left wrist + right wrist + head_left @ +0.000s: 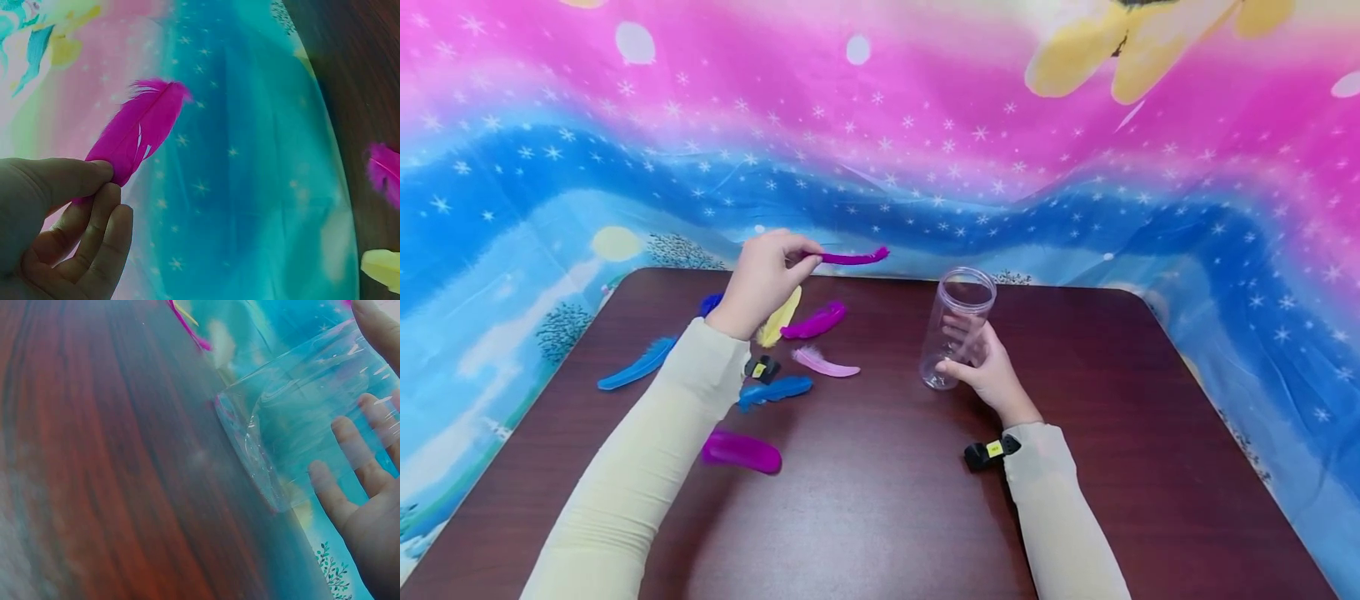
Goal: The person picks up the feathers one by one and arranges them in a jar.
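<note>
My left hand (765, 271) pinches a magenta feather (855, 257) by one end between thumb and fingers, raised above the far side of the table. In the left wrist view the feather (137, 128) spreads its vane, frayed at the tip. To the right, a clear, lidless jar (934, 333) stands nearly upright on the table. My right hand (992, 375) grips it, thumb on the near side and fingers around the back. The right wrist view shows those fingers through the see-through wall of the jar (275, 425). I see nothing inside the jar.
Loose feathers lie on the brown table (865, 500) at the left: yellow (781, 317), magenta (815, 321), pink (826, 363), blue (778, 390) and several others. A dark blue one is partly behind my left wrist. A patterned cloth (880, 167) hangs behind the table.
</note>
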